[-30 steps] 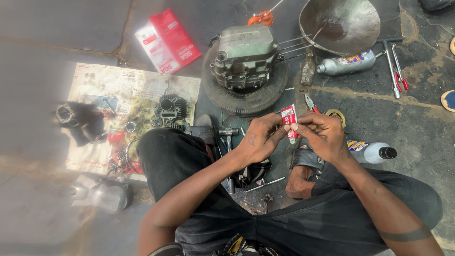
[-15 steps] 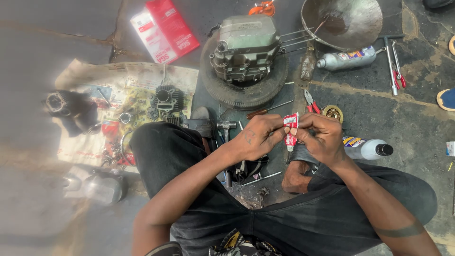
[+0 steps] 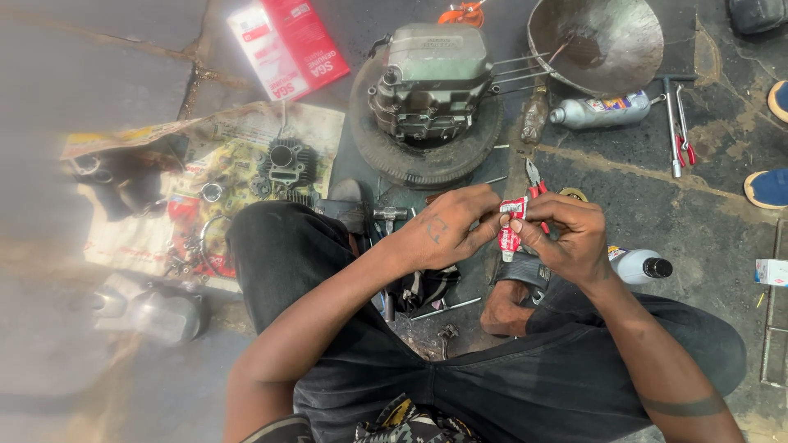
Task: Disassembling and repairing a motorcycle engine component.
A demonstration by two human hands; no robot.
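Both my hands hold a small red and white tube point(image 3: 510, 226) in front of me, above my knees. My left hand point(image 3: 447, 227) pinches its upper end with the fingertips. My right hand point(image 3: 566, 238) grips its lower part from the right. A grey engine block point(image 3: 431, 78) rests on a small tyre point(image 3: 427, 156) just beyond my hands. Red-handled pliers point(image 3: 535, 176) lie on the ground behind the tube.
A newspaper point(image 3: 205, 176) with a cylinder head point(image 3: 287, 162) and small parts lies at the left. A red and white box point(image 3: 287, 45), a metal bowl point(image 3: 595, 41), a grey bottle point(image 3: 599, 111), wrenches point(image 3: 677, 123) and a white bottle point(image 3: 640, 265) surround me.
The hands have stayed together on the tube and turned it slightly. The view has shifted a little.
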